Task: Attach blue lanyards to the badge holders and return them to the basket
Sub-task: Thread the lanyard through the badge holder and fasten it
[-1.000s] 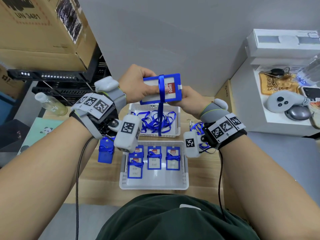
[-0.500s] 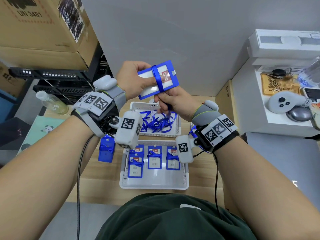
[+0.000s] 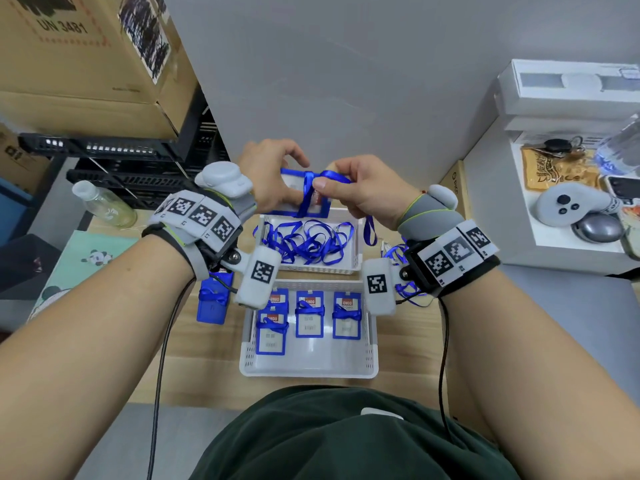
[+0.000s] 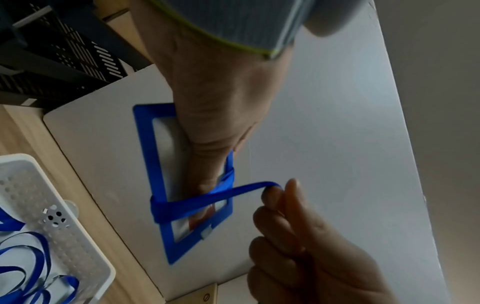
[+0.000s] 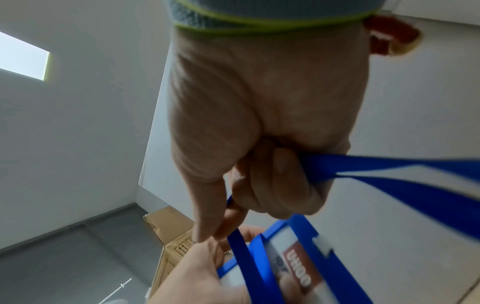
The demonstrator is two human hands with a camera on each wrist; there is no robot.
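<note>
My left hand (image 3: pixel 273 178) grips a blue badge holder (image 3: pixel 320 210) in the air above the far basket. A blue lanyard (image 3: pixel 306 194) is wound round the holder's middle. My right hand (image 3: pixel 360 192) pinches a loop of that lanyard beside the holder, and its loose end (image 3: pixel 370 232) hangs below the palm. In the left wrist view the holder (image 4: pixel 158 168) shows the lanyard (image 4: pixel 207 200) crossing it to the right hand's fingertips (image 4: pixel 275 193). The right wrist view shows the lanyard (image 5: pixel 405 185) running through the curled fingers (image 5: pixel 283 185).
A near white basket (image 3: pixel 308 370) holds several wrapped badge holders (image 3: pixel 309 318). A far white basket (image 3: pixel 358 251) holds loose blue lanyards (image 3: pixel 304 242). One wrapped holder (image 3: pixel 212 303) lies on the wooden table left of the baskets. A plastic bottle (image 3: pixel 104 204) stands at left, a white shelf (image 3: pixel 554 251) at right.
Both hands have come down closer to the far basket. The holder went from tilted upward to lying flatter, and the right hand moved from below it to its right side, pulling the lanyard sideways.
</note>
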